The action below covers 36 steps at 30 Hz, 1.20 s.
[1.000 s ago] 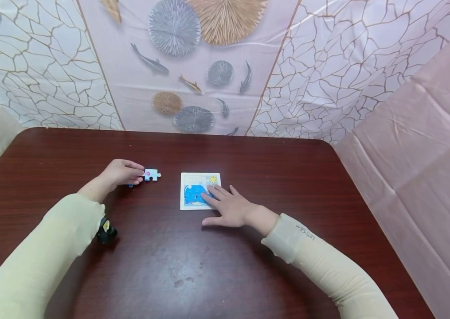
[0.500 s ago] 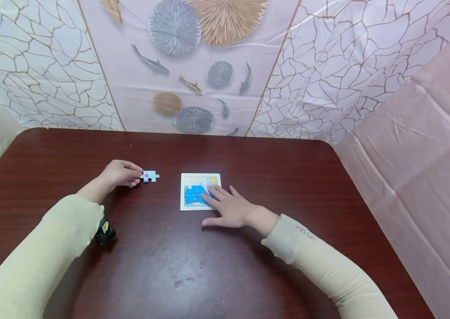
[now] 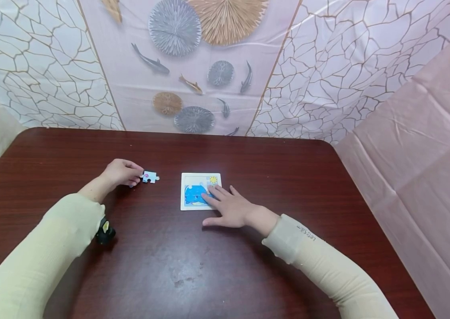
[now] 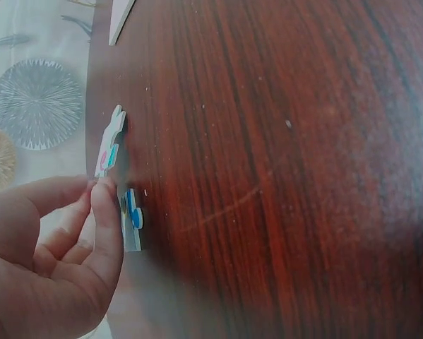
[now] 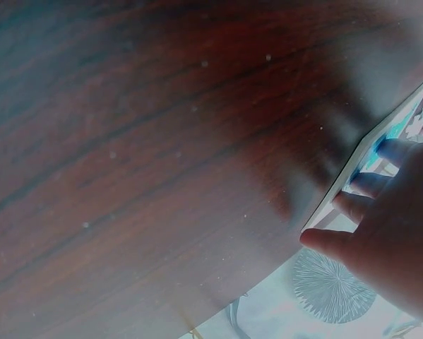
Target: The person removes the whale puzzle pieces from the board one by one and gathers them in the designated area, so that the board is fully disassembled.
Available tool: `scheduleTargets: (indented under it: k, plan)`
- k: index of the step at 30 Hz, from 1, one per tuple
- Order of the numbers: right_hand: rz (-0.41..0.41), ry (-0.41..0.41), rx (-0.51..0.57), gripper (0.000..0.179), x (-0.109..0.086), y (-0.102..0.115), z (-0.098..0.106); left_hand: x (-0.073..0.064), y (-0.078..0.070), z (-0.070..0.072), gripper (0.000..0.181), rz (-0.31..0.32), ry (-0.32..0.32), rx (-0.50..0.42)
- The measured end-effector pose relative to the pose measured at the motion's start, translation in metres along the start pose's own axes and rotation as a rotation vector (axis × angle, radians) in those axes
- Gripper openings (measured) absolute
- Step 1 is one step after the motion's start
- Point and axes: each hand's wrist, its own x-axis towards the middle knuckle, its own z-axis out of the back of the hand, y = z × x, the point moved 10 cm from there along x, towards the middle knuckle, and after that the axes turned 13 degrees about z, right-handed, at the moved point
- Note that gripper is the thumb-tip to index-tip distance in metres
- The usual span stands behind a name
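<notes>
Since you're basically looking down the person's own arms here, closest up are two pale sleeves [image 3: 45, 248], the right one with some small lettering near the cuff, plus a black device [image 3: 106, 232] at the left wrist. Both arms reach over a shiny, dark reddish-brown table [image 3: 193, 274]. The right hand [image 3: 230, 210] lies flat with its fingers spread and gripping nothing, a few of them resting on the right side of a white-framed puzzle board [image 3: 182, 195]; the thumb sticks out past the near edge. The board sits around mid-table and shows a blue whale, with a yellow sun in the far right corner. A bit farther back and off to the left, the left hand [image 3: 122, 172] is pinching a puzzle piece [image 3: 150, 177] between thumb and forefinger, white with a pink swirl, its tab pointing right. Can't tell if it's touching the wood. Right by those fingers there's more puzzle stuff on the table, with some blue on it [image 4: 136, 215], mostly hidden from above. Way at the back hangs a patterned backdrop [image 3: 121, 97] with fish, round fan shapes and gold crackle lines.
</notes>
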Motion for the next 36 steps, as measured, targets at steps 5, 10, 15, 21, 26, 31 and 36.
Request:
scheduleTargets:
  k: [5, 10, 15, 21, 26, 31, 36]
  plan:
    - [0.005, -0.002, 0.002, 0.083, 0.0, 0.0, 0.0, -0.005, -0.004, 0.0, 0.036, -0.01, -0.003, -0.004]
    - [0.01, -0.008, -0.003, 0.083, 0.0, 0.001, 0.0, -0.006, -0.004, 0.001, 0.036, -0.019, -0.008, 0.008]
    - [0.008, -0.013, 0.0, 0.083, -0.001, 0.001, 0.001, -0.006, -0.004, 0.004, 0.034, -0.036, -0.04, 0.044]
    - [0.009, -0.016, 0.002, 0.083, -0.001, 0.001, 0.001, -0.004, -0.006, 0.003, 0.038, -0.062, -0.01, 0.033]
    - [0.02, -0.029, -0.007, 0.084, -0.001, 0.002, 0.0, -0.004, -0.013, -0.004, 0.041, -0.054, 0.025, 0.009]
    - [0.036, -0.05, -0.014, 0.085, -0.001, 0.004, 0.001, -0.002, -0.022, -0.013, 0.044, -0.066, 0.052, 0.001]
    - [0.042, -0.058, -0.013, 0.084, -0.002, 0.005, 0.0, 0.002, -0.03, -0.023, 0.046, -0.062, 0.089, -0.034]
